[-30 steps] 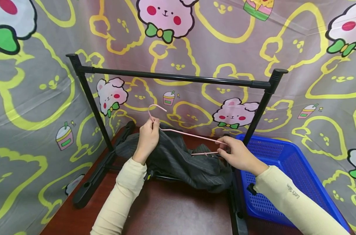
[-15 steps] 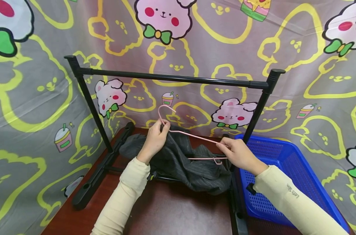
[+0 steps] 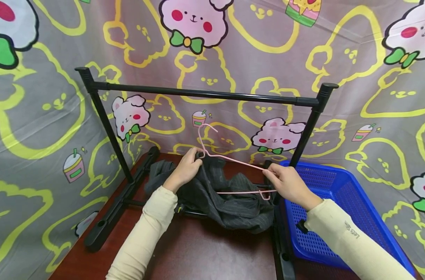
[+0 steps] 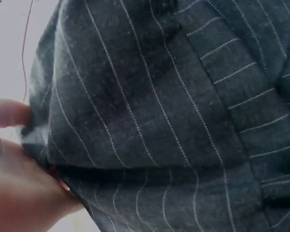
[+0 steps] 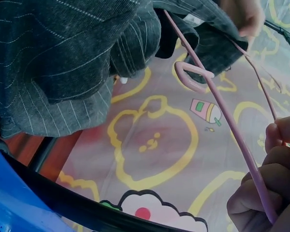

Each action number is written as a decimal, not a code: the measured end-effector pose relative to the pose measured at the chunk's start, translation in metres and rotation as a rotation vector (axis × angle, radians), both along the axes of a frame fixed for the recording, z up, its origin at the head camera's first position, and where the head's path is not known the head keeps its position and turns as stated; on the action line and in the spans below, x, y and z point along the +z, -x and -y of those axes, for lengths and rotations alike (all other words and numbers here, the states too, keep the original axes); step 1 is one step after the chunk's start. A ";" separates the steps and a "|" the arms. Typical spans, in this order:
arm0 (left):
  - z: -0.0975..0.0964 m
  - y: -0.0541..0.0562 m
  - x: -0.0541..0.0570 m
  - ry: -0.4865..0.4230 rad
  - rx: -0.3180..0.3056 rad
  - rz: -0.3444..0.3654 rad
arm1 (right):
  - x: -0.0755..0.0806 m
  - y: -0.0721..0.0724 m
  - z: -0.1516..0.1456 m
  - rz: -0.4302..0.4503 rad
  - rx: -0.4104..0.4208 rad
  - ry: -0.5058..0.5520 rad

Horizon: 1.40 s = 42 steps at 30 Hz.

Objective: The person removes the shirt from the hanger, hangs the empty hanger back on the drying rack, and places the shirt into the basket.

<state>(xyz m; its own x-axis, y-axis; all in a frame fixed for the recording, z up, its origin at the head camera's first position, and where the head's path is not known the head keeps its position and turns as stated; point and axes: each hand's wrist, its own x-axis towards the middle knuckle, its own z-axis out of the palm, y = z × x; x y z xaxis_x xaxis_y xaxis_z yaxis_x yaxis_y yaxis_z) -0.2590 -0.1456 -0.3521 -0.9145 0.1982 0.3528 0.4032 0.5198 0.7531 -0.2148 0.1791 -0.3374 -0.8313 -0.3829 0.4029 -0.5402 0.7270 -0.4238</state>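
Observation:
A pink clothes hanger (image 3: 237,160) is held tilted, its hook up and toward the back. My right hand (image 3: 288,183) grips its right end, fingers curled round the bars in the right wrist view. A dark grey pinstriped garment (image 3: 230,210) hangs bunched around the hanger's left part, which it hides. My left hand (image 3: 185,169) pinches the garment's edge beside the hanger's neck; in the left wrist view, thumb and finger meet at the edge of the striped cloth (image 4: 130,96). A small loop (image 5: 188,77) on the hanger's lower bar shows in the right wrist view.
A black garment rack (image 3: 205,93) stands around the work, its top rail behind and above the hands. At the right, a blue plastic basket (image 3: 352,186) sits beside the rack's foot. The reddish-brown table (image 3: 212,252) lies below, with a cartoon-print curtain (image 3: 212,23) behind.
My left hand has gone from the hanger's neck to the garment's edge just beside it. The hanger has shifted right, and more of its lower bar and small loop shows.

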 end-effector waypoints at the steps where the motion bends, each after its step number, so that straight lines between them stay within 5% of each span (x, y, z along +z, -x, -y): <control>1: 0.001 0.001 -0.002 0.014 0.011 0.002 | 0.000 0.000 0.000 0.004 -0.005 0.001; 14: 0.009 0.009 -0.020 0.060 0.074 0.023 | -0.003 0.001 -0.007 -0.008 -0.041 0.001; 42: 0.037 0.005 -0.040 -0.002 0.123 0.066 | 0.007 -0.003 -0.027 -0.103 -0.104 0.010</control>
